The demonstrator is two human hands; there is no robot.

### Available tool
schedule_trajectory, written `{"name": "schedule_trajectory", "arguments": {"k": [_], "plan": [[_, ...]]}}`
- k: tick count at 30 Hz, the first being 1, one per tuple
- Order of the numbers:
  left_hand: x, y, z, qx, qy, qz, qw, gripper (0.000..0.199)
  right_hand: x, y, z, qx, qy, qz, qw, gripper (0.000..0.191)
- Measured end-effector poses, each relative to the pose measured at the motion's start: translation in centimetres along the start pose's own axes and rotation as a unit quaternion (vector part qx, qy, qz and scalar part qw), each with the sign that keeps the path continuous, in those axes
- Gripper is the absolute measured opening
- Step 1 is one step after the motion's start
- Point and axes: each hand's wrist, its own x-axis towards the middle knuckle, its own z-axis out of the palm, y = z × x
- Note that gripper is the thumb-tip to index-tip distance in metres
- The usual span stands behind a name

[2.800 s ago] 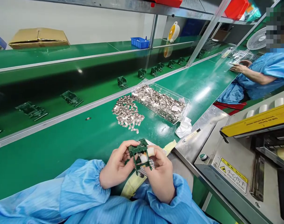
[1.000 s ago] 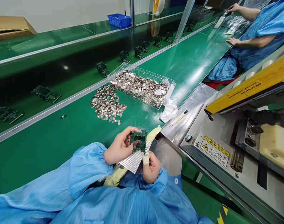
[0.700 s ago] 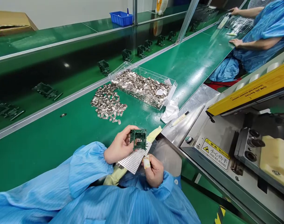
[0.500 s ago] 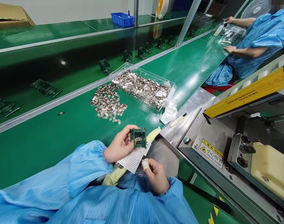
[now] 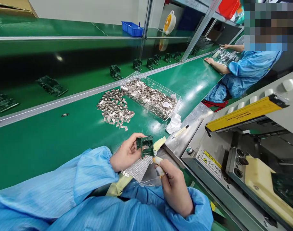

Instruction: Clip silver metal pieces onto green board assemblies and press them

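Right hand [image 5: 174,187] has risen toward green part [image 5: 145,145] in left hand [image 5: 125,154].

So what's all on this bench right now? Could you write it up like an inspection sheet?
Surface: green bench mat, glossy.
Job's things: small green frame part held in left hand; silvery sheet of small pieces below it.
Clutter: loose pile of metal clips, clear tray of clips, white cloth, pen.
Grippers: right hand, fingertips taped, pinching something too small to tell.
Cables: nothing seen.
Surroundings: press machine with warning label; a co-worker further along; green parts on the conveyor.
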Motion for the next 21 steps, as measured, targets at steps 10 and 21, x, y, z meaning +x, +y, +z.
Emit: {"name": "schedule_trajectory", "arguments": {"k": [10,21], "plan": [[-0.3,-0.4,0.1,-0.005,0.014,0.030,0.999,0.038,1.0,1.6,1.3,0.222,0.147,0.122,0.956,0.006],[-0.6,-0.5,-0.2,0.093,-0.014,0.072,0.993,0.034,2.7,0.2,3.2,0.035,0.157,-0.041,0.986,0.023]]}}
